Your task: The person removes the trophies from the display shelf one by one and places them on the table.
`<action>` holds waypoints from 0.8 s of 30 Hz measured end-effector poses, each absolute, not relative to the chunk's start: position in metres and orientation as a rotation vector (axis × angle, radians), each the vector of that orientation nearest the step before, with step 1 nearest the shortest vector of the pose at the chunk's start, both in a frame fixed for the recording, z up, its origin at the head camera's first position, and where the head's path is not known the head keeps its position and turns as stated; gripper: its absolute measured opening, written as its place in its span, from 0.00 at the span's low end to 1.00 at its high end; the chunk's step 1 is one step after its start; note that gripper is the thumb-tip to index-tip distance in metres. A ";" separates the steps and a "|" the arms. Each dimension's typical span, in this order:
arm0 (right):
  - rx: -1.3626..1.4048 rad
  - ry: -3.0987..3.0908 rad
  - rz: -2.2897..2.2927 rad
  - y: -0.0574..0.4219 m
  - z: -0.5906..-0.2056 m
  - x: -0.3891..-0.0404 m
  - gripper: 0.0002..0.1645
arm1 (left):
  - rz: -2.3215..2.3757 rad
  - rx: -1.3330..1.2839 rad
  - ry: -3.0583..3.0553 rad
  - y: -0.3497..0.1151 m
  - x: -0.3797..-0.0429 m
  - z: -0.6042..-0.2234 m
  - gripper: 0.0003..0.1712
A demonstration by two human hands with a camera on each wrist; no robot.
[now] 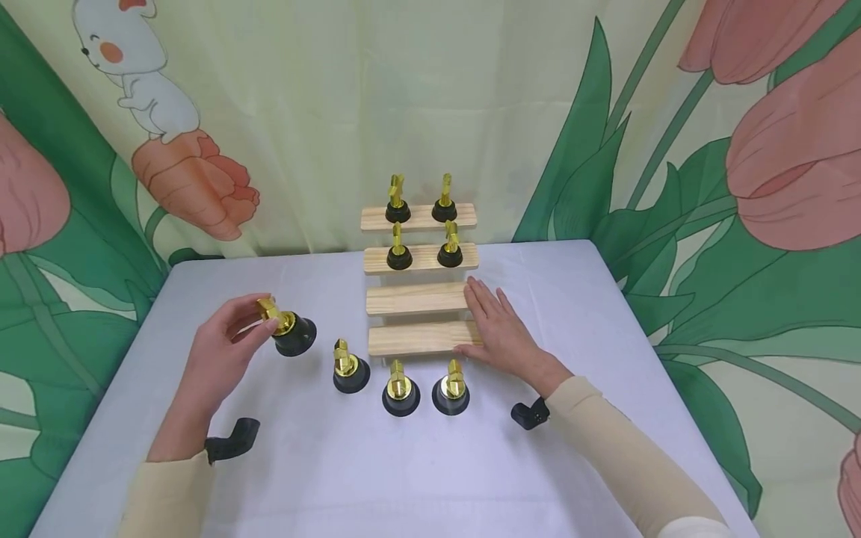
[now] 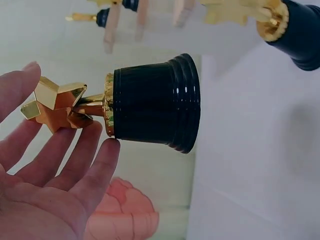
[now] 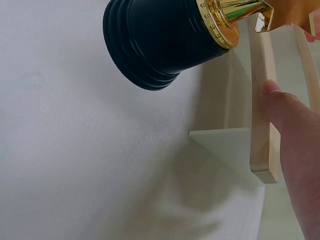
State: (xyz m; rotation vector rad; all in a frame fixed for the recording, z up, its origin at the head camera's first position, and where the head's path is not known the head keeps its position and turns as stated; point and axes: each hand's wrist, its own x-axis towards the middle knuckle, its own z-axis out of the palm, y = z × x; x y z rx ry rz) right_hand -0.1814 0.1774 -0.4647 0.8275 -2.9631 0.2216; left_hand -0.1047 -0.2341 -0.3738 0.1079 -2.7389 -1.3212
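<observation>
My left hand (image 1: pixel 225 345) pinches a small trophy (image 2: pixel 155 104) by its gold star top, thumb on one side and fingers on the other. Its black base is held above the white cloth, left of the stand. My right hand (image 1: pixel 504 334) rests on the right ends of the two lower boards of a tiered wooden stand (image 1: pixel 410 341). In the right wrist view, the thumb (image 3: pixel 286 102) lies against a board edge. Three similar trophies stand on the cloth before the stand: a left one (image 1: pixel 351 373), a middle one (image 1: pixel 400 396) and a right one (image 1: pixel 451 392).
Two trophies stand on the stand's top board (image 1: pixel 421 217) and two on the board below it (image 1: pixel 425 258). A printed curtain (image 1: pixel 444 97) hangs behind the white-covered table (image 1: pixel 323 478). Black wrist cameras are worn on both wrists.
</observation>
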 end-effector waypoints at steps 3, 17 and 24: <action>0.827 -2.964 0.218 0.177 -0.464 -0.182 0.68 | -1.326 0.180 -2.750 -0.238 -0.101 -0.382 0.33; 0.835 -2.942 0.177 0.179 -0.465 -0.182 0.67 | -1.329 0.272 -2.767 -0.243 -0.092 -0.396 0.35; 0.813 -2.942 0.072 0.178 -0.465 -0.181 0.67 | -1.347 0.316 -2.791 -0.246 -0.087 -0.406 0.36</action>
